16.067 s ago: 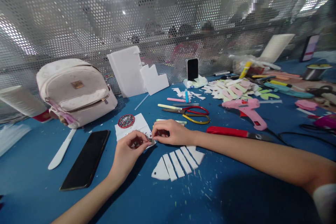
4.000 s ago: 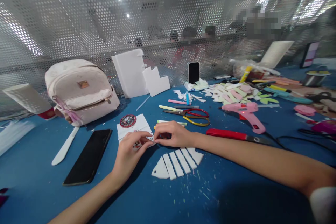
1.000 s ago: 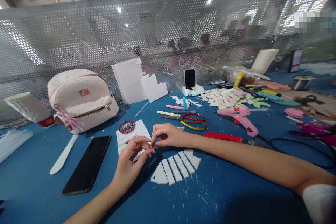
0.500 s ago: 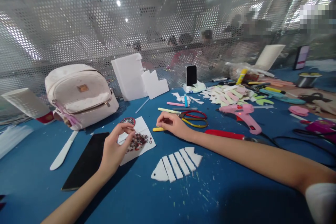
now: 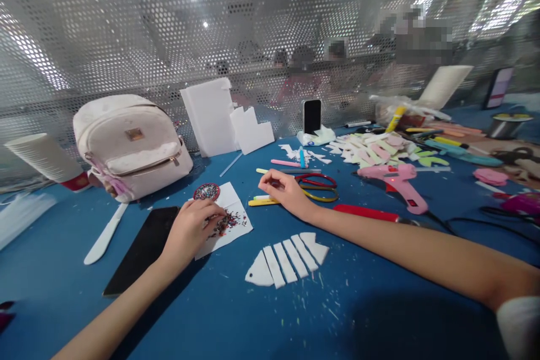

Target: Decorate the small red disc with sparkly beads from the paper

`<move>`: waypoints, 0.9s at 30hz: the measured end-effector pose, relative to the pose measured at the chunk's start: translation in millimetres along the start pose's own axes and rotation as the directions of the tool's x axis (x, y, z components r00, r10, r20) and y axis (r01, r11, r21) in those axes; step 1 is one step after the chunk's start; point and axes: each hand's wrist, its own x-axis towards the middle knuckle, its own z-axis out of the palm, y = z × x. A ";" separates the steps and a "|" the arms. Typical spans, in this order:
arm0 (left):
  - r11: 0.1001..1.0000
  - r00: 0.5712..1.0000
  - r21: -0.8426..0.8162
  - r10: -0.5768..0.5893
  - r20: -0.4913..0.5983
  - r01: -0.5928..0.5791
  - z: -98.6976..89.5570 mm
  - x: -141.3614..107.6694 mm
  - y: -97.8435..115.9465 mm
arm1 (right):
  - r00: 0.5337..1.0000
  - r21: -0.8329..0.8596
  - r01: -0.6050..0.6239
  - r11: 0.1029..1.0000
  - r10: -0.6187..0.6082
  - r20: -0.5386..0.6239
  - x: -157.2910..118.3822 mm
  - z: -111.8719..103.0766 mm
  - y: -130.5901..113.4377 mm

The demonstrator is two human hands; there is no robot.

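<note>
My left hand [image 5: 194,228] is lowered over a white sheet of paper [image 5: 236,230], its thumb and fingers drawn together in a pile of small coloured bits [image 5: 230,219]. What lies between the fingertips is hidden. Touching the sheet's far left corner is a small round red-rimmed dish [image 5: 206,192] of similar glittery bits. My right hand [image 5: 289,194] rests with curled fingers beside yellow pens [image 5: 259,202] and scissors [image 5: 323,187] with red and yellow handles; I cannot make out anything in its pinch. Nearer me lies a white fish shape [image 5: 282,261] in several separate strips with a black eye.
A black phone-like slab [image 5: 141,250] and a white plastic knife [image 5: 105,234] lie at left, before a pale backpack [image 5: 133,149] and stacked paper cups [image 5: 46,160]. At right are a pink glue gun [image 5: 394,183], its cord, a red-handled tool [image 5: 365,213] and paper scraps [image 5: 371,147].
My left hand has reached down and right into the pile, its fingers closing together. My right hand stays curled near the pens. The view has shifted slightly.
</note>
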 end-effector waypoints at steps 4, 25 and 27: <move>0.994 1.000 0.107 -0.012 -0.017 0.014 2.9 -1.2 -5.8 | 1.000 -0.015 0.021 1.000 -0.021 0.006 -0.2 -0.3 0.5; 0.985 0.998 0.172 0.008 0.055 -0.017 -1.3 -2.6 -6.3 | 1.000 -0.055 0.024 0.998 -0.023 0.018 -0.7 -0.3 0.8; 0.992 0.998 0.123 0.020 0.055 -0.027 -0.5 -1.9 -4.7 | 1.000 -0.059 0.025 0.998 -0.024 0.017 -0.6 -0.4 1.1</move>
